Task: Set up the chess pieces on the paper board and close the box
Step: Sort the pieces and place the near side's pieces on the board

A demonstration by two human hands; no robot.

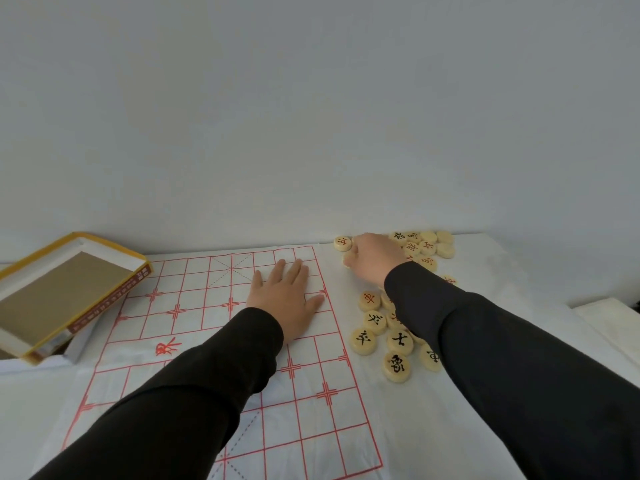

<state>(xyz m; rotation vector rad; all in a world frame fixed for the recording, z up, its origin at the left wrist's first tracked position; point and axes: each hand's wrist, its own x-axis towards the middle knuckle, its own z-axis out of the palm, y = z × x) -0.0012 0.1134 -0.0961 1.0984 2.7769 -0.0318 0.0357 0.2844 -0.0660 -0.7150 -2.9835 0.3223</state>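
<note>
The white paper board (194,306) with a red grid lies flat in the middle of the table, with no pieces on it. My left hand (287,292) rests palm down on its far right part, fingers spread. To the right of the board lie several round wooden chess pieces (396,341) with black or red characters, in a near group and a far group (429,245). My right hand (372,259) reaches into the far group, fingers curled down around a pale piece (347,259) that is mostly hidden. The yellow-rimmed box (65,292) lies open at the left.
The box rests tilted on another white part (74,348) at the table's left edge. A plain wall rises right behind the table. A white cloth covers the table, and a lower white surface (609,317) shows at the right.
</note>
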